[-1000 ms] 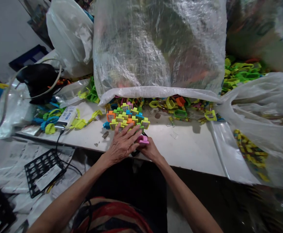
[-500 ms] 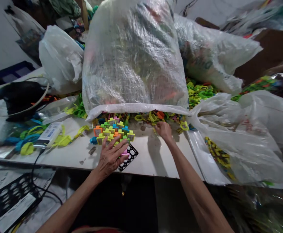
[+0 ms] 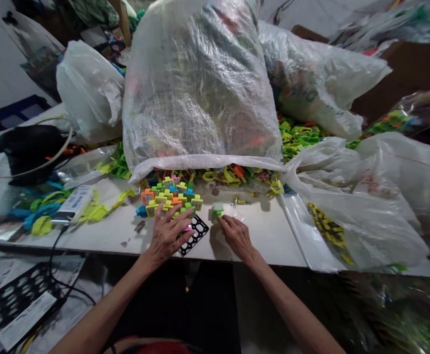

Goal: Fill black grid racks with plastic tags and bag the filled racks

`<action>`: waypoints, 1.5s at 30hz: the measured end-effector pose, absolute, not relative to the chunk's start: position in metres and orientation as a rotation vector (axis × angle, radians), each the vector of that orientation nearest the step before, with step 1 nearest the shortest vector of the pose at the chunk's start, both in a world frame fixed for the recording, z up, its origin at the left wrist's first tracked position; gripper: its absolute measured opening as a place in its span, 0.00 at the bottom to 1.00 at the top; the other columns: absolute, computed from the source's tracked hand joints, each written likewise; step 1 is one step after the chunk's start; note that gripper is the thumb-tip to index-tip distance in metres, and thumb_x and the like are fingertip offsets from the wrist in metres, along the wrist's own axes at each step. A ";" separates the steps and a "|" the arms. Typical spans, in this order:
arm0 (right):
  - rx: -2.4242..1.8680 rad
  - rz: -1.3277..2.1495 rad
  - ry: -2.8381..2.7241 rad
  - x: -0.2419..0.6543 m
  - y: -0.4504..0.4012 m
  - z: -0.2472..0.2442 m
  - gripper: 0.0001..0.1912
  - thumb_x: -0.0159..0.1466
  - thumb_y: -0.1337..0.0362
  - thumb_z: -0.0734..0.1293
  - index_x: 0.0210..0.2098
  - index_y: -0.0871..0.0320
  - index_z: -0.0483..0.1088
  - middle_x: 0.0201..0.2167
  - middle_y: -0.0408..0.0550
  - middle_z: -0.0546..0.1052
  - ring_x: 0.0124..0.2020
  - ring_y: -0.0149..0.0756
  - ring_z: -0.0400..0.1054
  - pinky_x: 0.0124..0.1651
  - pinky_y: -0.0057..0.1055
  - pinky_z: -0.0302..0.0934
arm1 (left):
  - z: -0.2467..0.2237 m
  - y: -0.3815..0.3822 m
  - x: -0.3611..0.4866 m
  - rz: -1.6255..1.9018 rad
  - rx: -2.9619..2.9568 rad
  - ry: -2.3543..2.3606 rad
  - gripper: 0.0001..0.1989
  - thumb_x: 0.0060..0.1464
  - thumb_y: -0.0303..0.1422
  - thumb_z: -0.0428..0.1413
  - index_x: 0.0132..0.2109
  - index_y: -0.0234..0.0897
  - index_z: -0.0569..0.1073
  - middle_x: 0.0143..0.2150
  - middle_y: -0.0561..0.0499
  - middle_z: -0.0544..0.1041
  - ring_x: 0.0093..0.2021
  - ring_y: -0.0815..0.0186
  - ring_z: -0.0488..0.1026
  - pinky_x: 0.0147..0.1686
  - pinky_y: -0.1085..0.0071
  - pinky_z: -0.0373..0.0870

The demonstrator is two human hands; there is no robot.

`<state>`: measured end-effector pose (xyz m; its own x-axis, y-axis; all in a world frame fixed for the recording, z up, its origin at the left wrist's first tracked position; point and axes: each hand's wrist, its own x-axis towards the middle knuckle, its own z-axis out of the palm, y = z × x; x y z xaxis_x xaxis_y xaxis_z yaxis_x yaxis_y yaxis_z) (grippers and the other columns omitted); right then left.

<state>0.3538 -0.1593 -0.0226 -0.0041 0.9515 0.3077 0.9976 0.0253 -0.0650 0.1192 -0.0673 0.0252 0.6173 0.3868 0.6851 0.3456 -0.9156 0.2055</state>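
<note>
My left hand [image 3: 167, 233] lies with spread fingers over the near edge of a cluster of colourful square pieces [image 3: 170, 195] and a black perforated tray [image 3: 199, 231]. Under its fingers a pink piece partly shows. To the right, the fingertips of my right hand [image 3: 236, 235] are pinched on a small green piece [image 3: 217, 210], held above the white table just right of the tray. The cluster mixes yellow, orange, blue and green pieces, packed side by side; how they sit on the tray is partly hidden.
A big filled plastic sack [image 3: 203, 88] stands behind a heap of small coloured parts [image 3: 230, 176]. Plastic bags [image 3: 370, 196] lie at the right. A white box [image 3: 75, 204] with a cable and a black tray [image 3: 12, 300] are at the left.
My right hand has moved left and nearer from the heap's edge, and a green piece now shows at its fingertips. My left hand has barely moved. The view has shifted slightly.
</note>
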 end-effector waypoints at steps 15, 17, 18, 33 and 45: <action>-1.967 0.793 -1.152 0.322 -0.145 -0.014 0.08 0.51 0.61 0.67 0.25 0.58 0.65 0.22 0.42 0.71 0.24 0.33 0.64 0.26 0.27 0.53 | 0.023 -0.067 0.119 1.146 2.763 0.668 0.08 0.60 0.38 0.52 0.41 0.41 0.73 0.50 0.49 0.77 0.58 0.58 0.67 0.65 0.49 0.40; -1.760 0.988 -1.020 0.312 -0.143 -0.015 0.11 0.45 0.60 0.70 0.22 0.58 0.64 0.19 0.39 0.68 0.21 0.30 0.60 0.24 0.26 0.53 | 0.023 -0.067 0.119 1.156 2.747 0.650 0.07 0.60 0.37 0.52 0.40 0.41 0.73 0.51 0.49 0.77 0.58 0.58 0.67 0.65 0.48 0.41; -1.694 1.061 -0.964 0.305 -0.142 -0.015 0.12 0.43 0.61 0.71 0.21 0.58 0.64 0.18 0.38 0.67 0.21 0.29 0.59 0.24 0.26 0.53 | 0.024 -0.067 0.119 1.163 2.742 0.645 0.06 0.60 0.36 0.52 0.40 0.40 0.72 0.51 0.48 0.77 0.58 0.58 0.67 0.65 0.48 0.42; -1.620 0.869 -1.561 0.278 -0.115 -0.004 0.03 0.52 0.67 0.64 0.22 0.59 0.67 0.21 0.44 0.72 0.25 0.32 0.63 0.29 0.26 0.56 | 0.027 -0.067 0.122 1.126 2.818 0.657 0.15 0.59 0.35 0.53 0.53 0.39 0.69 0.53 0.46 0.75 0.59 0.57 0.66 0.64 0.48 0.44; -2.247 0.352 -1.603 0.370 -0.040 0.027 0.16 0.56 0.73 0.59 0.38 0.61 0.76 0.34 0.53 0.78 0.37 0.41 0.72 0.38 0.32 0.63 | 0.027 -0.067 0.123 1.222 2.805 0.639 0.12 0.59 0.36 0.54 0.49 0.41 0.72 0.51 0.50 0.77 0.57 0.58 0.68 0.65 0.49 0.42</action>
<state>0.3699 -0.0401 0.0267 0.3265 0.9452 0.0046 0.8563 -0.2937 -0.4249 0.1234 -0.0673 0.0268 0.6108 0.3734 0.6982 0.3608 -0.9162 0.1743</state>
